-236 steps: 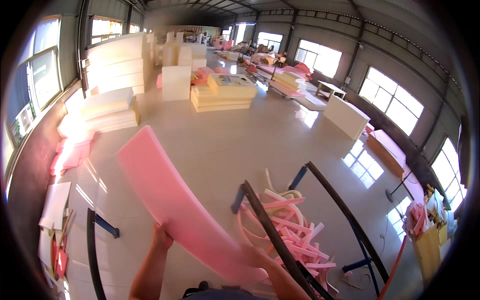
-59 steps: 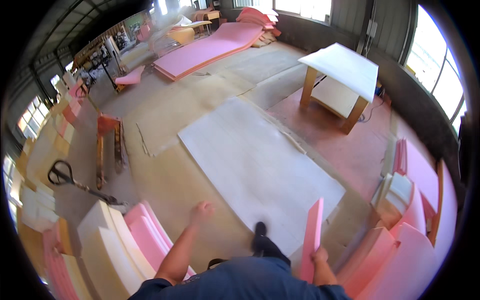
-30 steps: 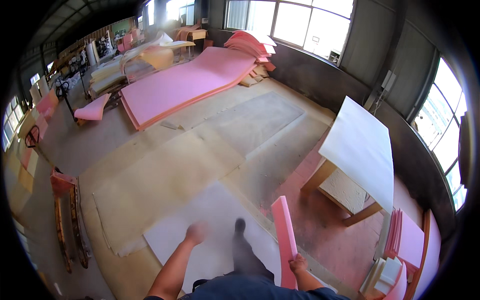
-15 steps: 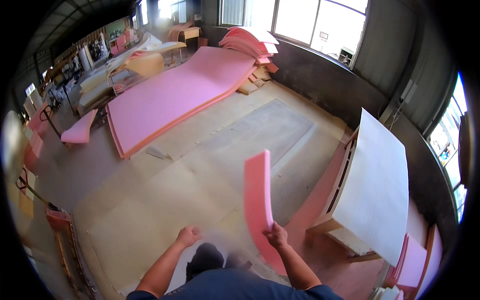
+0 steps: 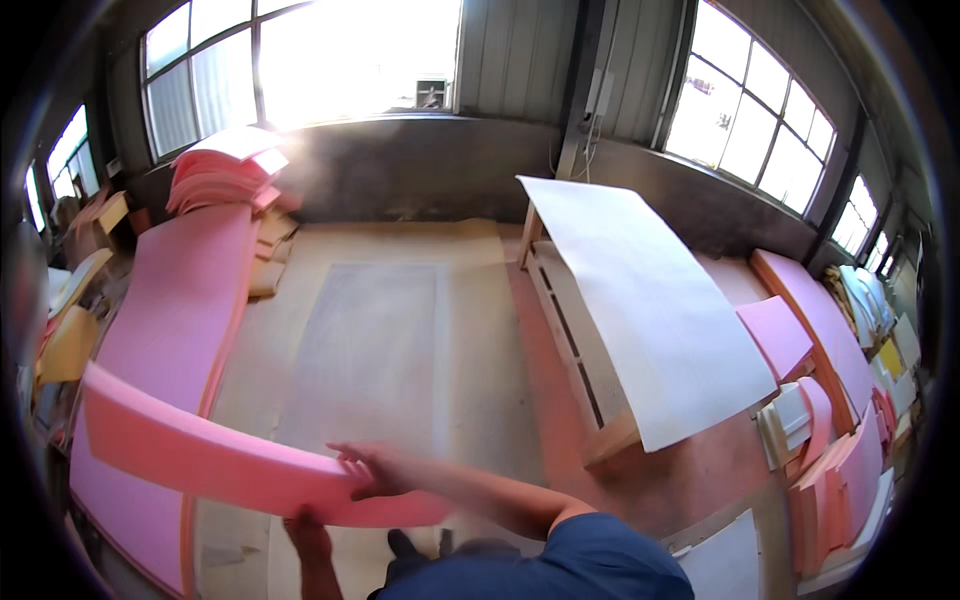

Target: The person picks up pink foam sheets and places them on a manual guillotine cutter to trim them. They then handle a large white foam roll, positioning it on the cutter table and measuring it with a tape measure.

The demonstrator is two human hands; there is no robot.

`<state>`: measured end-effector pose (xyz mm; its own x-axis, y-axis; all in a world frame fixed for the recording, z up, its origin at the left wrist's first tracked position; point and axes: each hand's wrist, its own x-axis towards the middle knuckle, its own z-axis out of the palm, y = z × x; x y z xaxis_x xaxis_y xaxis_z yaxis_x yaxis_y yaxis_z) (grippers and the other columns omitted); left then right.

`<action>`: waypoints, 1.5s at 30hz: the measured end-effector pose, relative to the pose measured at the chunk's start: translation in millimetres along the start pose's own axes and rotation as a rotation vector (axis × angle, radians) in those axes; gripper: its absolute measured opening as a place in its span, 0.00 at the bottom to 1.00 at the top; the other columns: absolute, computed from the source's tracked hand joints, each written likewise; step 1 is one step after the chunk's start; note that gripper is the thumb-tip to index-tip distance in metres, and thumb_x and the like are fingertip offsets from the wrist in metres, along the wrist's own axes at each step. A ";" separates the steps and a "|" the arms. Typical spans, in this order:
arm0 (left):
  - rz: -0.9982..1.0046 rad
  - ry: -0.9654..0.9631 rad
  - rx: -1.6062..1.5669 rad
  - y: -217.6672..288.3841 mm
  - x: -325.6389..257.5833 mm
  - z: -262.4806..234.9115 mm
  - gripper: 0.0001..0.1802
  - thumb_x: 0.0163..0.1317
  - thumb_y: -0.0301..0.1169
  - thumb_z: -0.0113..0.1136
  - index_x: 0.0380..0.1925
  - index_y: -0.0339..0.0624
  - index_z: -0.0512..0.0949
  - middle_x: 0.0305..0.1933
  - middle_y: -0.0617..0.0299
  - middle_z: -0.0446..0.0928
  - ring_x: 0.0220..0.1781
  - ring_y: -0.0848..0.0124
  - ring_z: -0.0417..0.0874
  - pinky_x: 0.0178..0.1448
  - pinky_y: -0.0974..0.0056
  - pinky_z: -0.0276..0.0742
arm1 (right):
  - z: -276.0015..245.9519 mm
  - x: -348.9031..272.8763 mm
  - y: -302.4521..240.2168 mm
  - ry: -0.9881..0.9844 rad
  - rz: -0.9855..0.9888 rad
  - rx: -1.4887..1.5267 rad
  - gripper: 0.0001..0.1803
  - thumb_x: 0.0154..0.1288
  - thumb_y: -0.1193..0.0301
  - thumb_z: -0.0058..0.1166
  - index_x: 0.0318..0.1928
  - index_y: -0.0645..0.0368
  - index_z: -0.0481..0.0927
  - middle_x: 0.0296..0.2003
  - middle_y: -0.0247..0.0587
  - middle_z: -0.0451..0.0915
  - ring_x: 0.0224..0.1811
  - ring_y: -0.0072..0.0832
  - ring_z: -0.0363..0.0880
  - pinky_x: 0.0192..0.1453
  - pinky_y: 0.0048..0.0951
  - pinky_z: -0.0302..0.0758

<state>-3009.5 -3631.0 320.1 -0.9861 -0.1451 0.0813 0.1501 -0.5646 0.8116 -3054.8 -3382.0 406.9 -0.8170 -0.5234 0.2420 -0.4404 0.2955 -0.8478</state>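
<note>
A long, slightly curved pink foam strip [image 5: 215, 455] reaches from in front of me toward the left, held up off the floor. My left hand [image 5: 309, 532] is closed on its lower edge, part of the fingers hidden by the foam. Over the strip's upper edge, near its right end, my right hand [image 5: 378, 470] has its fingers stretched and spread, the thumb side against the near face. Motion blurs this hand a little. Beyond the strip's left end lies a large stack of pink foam sheets [image 5: 185, 290].
A table with a white top [image 5: 650, 310] stands to the right. Pink foam pieces [image 5: 845, 475] lean and lie at the far right. Curved pink pieces [image 5: 225, 170] are piled at the back left. A grey panel [image 5: 370, 350] lies on the floor ahead, and a dark wall [image 5: 430, 170] closes the back.
My view has turned right. The strip, upright in my right hand before, now lies across to the left. My left hand has taken its lower edge, and my right arm has swung leftward.
</note>
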 end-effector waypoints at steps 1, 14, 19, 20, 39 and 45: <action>0.011 -0.010 0.011 8.1 40.2 8.6 0.33 0.58 0.42 0.70 0.58 0.37 0.70 0.54 0.59 0.76 0.55 0.67 0.78 0.58 0.61 0.77 | -33.8 18.0 -5.5 0.006 -0.002 -0.093 0.37 0.62 0.58 0.63 0.67 0.57 0.64 0.57 0.48 0.75 0.60 0.39 0.73 0.63 0.40 0.70; 0.090 -0.029 -0.228 -32.1 521.2 72.3 0.34 0.63 0.44 0.63 0.65 0.44 0.64 0.61 0.63 0.72 0.61 0.65 0.73 0.62 0.56 0.73 | -214.2 217.7 315.7 0.537 0.438 0.720 0.37 0.49 0.73 0.71 0.61 0.60 0.70 0.51 0.39 0.76 0.55 0.29 0.75 0.58 0.34 0.74; 0.211 0.004 -0.165 -28.7 664.4 75.3 0.31 0.68 0.47 0.55 0.65 0.42 0.64 0.64 0.60 0.72 0.65 0.64 0.71 0.69 0.55 0.67 | -279.9 382.7 367.3 0.542 0.283 0.769 0.18 0.54 0.71 0.67 0.46 0.61 0.79 0.38 0.36 0.81 0.37 0.24 0.79 0.39 0.28 0.78; 0.244 0.023 -0.166 -22.4 688.7 69.3 0.31 0.69 0.47 0.54 0.65 0.41 0.64 0.64 0.60 0.72 0.65 0.64 0.71 0.70 0.54 0.66 | -299.4 416.3 367.1 0.487 0.306 0.734 0.19 0.54 0.72 0.67 0.46 0.61 0.79 0.38 0.36 0.81 0.38 0.24 0.79 0.39 0.28 0.78; 0.346 0.106 -0.058 -19.1 1313.3 122.6 0.34 0.67 0.46 0.59 0.66 0.39 0.62 0.63 0.59 0.70 0.65 0.64 0.70 0.68 0.54 0.66 | -458.2 936.4 597.2 0.354 0.164 0.768 0.14 0.63 0.75 0.62 0.49 0.58 0.78 0.41 0.33 0.81 0.43 0.22 0.79 0.43 0.29 0.78; 0.428 0.080 0.160 19.7 1488.9 174.5 0.31 0.67 0.46 0.59 0.64 0.43 0.65 0.62 0.58 0.73 0.61 0.66 0.74 0.62 0.62 0.69 | -532.6 1179.2 648.4 0.407 -0.193 1.012 0.25 0.67 0.68 0.58 0.62 0.53 0.68 0.55 0.33 0.73 0.55 0.25 0.72 0.56 0.32 0.73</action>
<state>-4487.2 -3716.4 558.1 -0.8282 -0.4033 0.3893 0.5235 -0.3083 0.7943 -4502.0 -3381.9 394.0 -0.9107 -0.1332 0.3909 -0.2177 -0.6496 -0.7284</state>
